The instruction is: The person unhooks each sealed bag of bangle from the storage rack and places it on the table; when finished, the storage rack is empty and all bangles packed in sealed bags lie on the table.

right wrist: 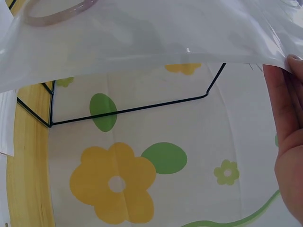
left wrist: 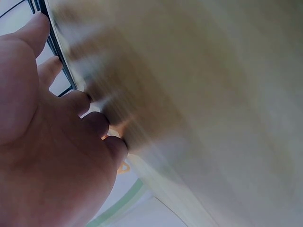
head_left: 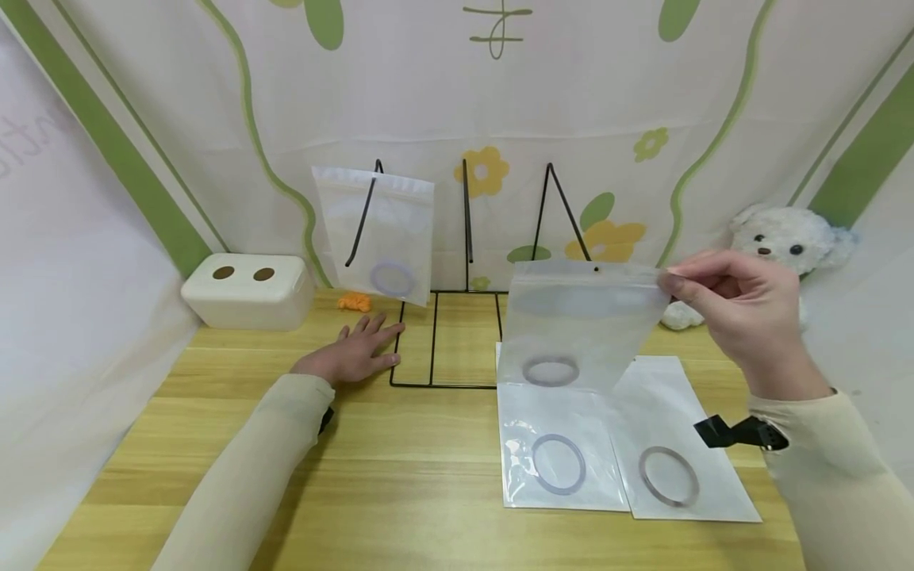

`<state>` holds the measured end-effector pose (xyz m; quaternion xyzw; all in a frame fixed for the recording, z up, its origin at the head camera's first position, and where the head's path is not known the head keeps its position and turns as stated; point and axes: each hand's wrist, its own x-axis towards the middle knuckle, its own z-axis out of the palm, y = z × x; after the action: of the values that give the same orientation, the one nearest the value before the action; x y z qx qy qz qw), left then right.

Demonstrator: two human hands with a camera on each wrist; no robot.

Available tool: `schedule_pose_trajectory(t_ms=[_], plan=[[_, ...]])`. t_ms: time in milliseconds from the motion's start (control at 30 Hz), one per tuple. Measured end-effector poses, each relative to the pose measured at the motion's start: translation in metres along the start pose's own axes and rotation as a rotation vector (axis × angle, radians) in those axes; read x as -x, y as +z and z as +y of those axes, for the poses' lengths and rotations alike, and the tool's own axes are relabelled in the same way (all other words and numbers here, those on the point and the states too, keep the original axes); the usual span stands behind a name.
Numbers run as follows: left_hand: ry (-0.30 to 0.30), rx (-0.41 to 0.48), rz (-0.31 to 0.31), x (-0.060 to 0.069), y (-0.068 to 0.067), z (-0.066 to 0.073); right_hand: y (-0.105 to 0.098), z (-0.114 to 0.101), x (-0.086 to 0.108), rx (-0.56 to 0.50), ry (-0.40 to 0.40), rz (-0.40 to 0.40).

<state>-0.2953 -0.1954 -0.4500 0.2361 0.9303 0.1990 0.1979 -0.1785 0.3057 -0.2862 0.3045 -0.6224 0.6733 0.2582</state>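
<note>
My right hand [head_left: 750, 317] pinches the top right corner of a clear zip bag [head_left: 571, 325] with a ring inside; in the right wrist view the hand [right wrist: 289, 127] holds the bag's edge [right wrist: 142, 42]. The bag's top, with a small hole, is at the tip of the right hook of a black wire rack [head_left: 444, 387]. My left hand [head_left: 350, 353] lies palm down with spread fingers at the rack's left base edge; the left wrist view shows that hand [left wrist: 57, 137] beside the black wire. Another bag [head_left: 396, 238] hangs on the left hook. The middle hook [head_left: 467, 214] is bare.
Two more bags, one with a bluish ring [head_left: 559, 465] and one with a brownish ring [head_left: 669, 476], lie on the table [head_left: 400, 492] at front right. A white box [head_left: 246, 293] and an orange item [head_left: 355, 302] are at left; a white plush bear [head_left: 778, 238] sits at right.
</note>
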Motion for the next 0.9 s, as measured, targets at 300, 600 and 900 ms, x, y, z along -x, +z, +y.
schedule_pose_trajectory(t_ms=[300, 600, 900], plan=[[0.004, -0.015, -0.009, 0.013, -0.010, 0.027, 0.018, -0.002, 0.008, -0.023, -0.072, -0.093], [0.043, 0.013, 0.004, 0.011, -0.009, 0.025, 0.053, 0.007, 0.023, -0.049, -0.148, -0.190], [0.070, 0.016, 0.027, -0.004, 0.001, 0.000, 0.091, 0.015, 0.038, -0.061, -0.164, -0.307]])
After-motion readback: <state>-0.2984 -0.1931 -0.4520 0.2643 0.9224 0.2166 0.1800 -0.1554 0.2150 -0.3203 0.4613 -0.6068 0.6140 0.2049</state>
